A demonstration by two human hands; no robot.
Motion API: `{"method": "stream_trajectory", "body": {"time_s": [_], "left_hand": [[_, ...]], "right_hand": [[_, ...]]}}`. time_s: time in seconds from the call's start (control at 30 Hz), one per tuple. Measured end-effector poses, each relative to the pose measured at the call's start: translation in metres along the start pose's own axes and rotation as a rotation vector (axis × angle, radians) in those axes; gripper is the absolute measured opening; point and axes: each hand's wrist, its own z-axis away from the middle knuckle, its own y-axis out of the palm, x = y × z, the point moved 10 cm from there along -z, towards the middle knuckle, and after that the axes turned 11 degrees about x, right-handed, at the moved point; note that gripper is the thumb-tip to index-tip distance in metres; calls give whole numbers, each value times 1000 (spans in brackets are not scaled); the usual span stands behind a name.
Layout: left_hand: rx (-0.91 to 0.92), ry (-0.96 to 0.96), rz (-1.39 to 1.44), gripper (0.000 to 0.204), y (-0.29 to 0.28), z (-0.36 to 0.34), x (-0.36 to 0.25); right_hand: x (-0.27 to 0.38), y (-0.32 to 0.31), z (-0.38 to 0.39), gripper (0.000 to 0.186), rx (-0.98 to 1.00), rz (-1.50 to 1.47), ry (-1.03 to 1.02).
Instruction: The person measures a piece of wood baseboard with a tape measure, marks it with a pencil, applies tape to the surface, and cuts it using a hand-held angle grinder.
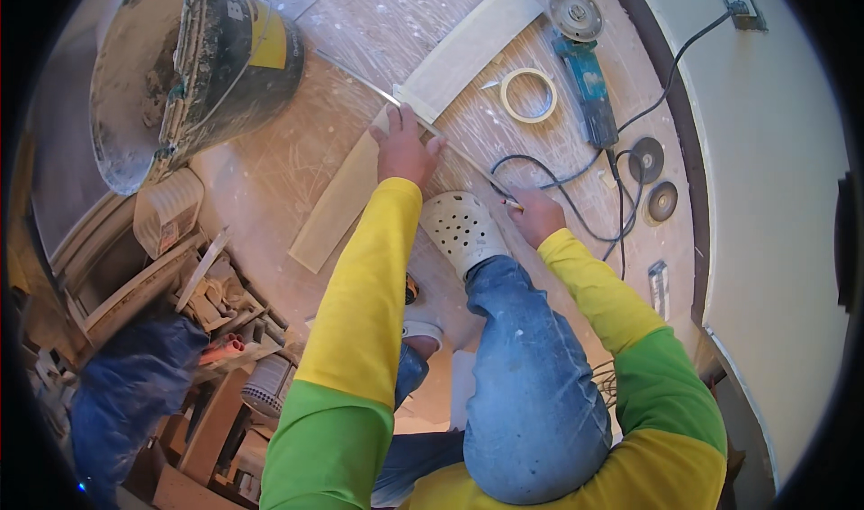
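A thin straight metal strip (465, 158) runs slantwise across a pale plank-like piece (481, 46), where it meets a second pale piece (335, 202). My left hand (407, 153) presses down on the strip at this crossing, fingers and thumb along it. Near the strip's lower right end, my right hand (539, 218) is closed. Between its fingertips shows a small white-and-red pen-like thing (512, 204); whether those fingers also grip the strip, I cannot tell.
An angle grinder (589, 91) lies to the right, its cord plugged into a wall socket (743, 10). Nearby are a tape roll (529, 95) and two discs (646, 160). A dirty bucket (238, 69) stands at the far left, above scraps and a blue bag (135, 379).
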Motion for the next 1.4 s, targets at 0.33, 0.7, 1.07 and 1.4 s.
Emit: {"method": "stream_trajectory", "body": {"time_s": [0.33, 0.7, 1.07, 1.4], "left_hand": [[-3, -83, -18, 85, 3, -6, 0], [37, -150, -31, 87, -2, -3, -2], [39, -171, -58, 88, -2, -6, -2], [26, -180, -70, 87, -1, -4, -3]], "right_hand": [[2, -13, 0, 36, -159, 65, -27], [1, -17, 0, 38, -175, 10, -42], [-3, -14, -3, 40, -122, -47, -34], [-3, -12, -3, 39, -126, -79, -40]]}}
